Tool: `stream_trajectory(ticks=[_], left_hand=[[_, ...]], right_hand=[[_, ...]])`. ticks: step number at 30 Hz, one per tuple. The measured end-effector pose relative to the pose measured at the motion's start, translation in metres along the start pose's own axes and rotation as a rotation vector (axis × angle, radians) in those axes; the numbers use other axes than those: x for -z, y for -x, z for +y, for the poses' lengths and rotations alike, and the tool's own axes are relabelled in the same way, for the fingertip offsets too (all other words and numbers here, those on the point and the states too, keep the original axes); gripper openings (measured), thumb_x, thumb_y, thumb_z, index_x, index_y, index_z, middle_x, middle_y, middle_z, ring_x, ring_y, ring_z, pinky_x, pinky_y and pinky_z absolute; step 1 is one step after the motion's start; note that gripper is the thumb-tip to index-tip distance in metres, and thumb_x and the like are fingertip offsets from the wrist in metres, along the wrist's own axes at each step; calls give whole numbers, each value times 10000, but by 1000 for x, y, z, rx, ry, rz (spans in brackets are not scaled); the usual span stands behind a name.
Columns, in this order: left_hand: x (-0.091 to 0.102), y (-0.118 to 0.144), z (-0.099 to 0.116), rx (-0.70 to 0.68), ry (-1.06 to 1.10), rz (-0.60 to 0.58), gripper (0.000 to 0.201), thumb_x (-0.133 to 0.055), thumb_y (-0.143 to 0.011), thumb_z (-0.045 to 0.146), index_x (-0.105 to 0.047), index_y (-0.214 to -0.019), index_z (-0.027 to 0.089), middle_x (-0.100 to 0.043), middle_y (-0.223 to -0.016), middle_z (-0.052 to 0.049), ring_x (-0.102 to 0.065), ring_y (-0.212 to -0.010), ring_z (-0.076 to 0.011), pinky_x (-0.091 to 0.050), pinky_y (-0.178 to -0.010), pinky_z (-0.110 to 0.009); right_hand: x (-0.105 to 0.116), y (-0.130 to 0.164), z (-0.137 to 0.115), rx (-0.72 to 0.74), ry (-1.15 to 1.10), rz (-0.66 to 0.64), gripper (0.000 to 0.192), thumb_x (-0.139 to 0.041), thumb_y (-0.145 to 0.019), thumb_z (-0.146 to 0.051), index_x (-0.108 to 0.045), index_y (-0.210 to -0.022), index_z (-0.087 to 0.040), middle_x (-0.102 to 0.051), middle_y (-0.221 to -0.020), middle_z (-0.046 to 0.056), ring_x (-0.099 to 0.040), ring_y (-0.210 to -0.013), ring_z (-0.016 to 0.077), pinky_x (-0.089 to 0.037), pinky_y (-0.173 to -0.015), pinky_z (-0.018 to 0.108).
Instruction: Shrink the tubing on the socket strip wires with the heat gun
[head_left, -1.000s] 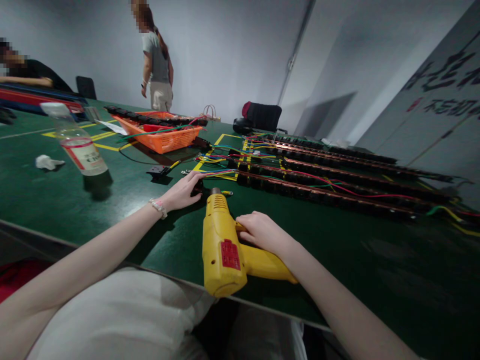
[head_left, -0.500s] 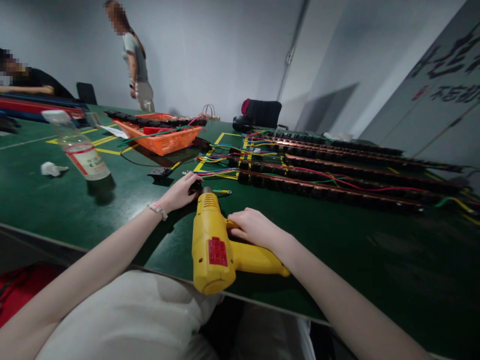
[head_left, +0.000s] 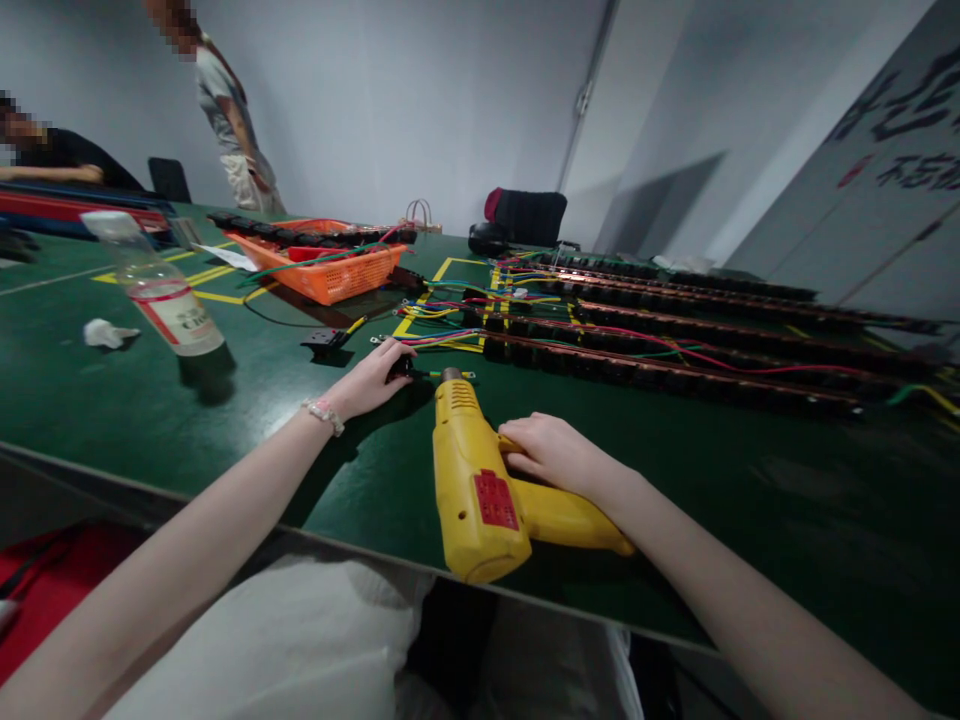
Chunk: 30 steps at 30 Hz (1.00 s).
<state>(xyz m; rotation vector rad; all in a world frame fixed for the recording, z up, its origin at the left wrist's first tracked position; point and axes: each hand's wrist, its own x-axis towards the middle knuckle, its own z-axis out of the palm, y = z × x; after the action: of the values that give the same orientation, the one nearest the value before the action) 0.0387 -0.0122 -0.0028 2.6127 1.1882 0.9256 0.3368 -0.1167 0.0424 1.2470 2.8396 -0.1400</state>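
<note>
While the right hand [head_left: 559, 455] grips the heat gun [head_left: 480, 485], the left hand [head_left: 371, 380] (just beyond) pinches a wire end [head_left: 409, 370].

One yellow plastic heat gun [head_left: 480, 495]; one clear plastic bottle [head_left: 161, 290]; one orange mesh basket [head_left: 330, 268]; two bare hands [head_left: 375, 378] [head_left: 555, 455]; one crumpled white tissue [head_left: 105, 333].

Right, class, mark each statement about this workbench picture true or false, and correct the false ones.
1. The right hand grips a yellow heat gun. True.
2. The left hand holds the bottle. False: it pinches a small black part at a wire end; the bottle stands apart.
3. The basket is orange. True.
4. The table is red. False: it is green.
</note>
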Motion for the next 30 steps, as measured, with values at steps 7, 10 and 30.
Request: stream_trajectory(ticks=[7, 10, 30], left_hand=[[-3, 1, 2, 82, 6, 28, 395, -577, -835, 313, -482, -1184, 156, -576, -1139, -106, -575, -1066, -239, -460, -964, -388], [-4, -1, 3, 108, -18, 8, 348, -564, -839, 328, -493, -1137, 164, -585, -1095, -101, -589, -1031, -242, -472, -931, -387], [-4, 0, 12, 22, -38, -61, 345, -437, -875, 270, -437, -1210, 188, -488, -1238, -122, -555, -1109, -255, -448, -990, -429]], right_hand=[[0, 17, 11, -83, 25, -26, 103, -525, -918, -217, -607, -876, -173, -692, -918, 65, -619, -836, 196, -372, -730, 289], [0, 18, 12, -97, 25, -18, 97, -532, -911, -212, -604, -858, -174, -690, -901, 60, -618, -829, 192, -370, -724, 285], [2, -10, -27, 44, 5, 30, 113, -562, -926, -263, -616, -903, -166, -697, -958, 69, -640, -900, 203, -382, -766, 293]])
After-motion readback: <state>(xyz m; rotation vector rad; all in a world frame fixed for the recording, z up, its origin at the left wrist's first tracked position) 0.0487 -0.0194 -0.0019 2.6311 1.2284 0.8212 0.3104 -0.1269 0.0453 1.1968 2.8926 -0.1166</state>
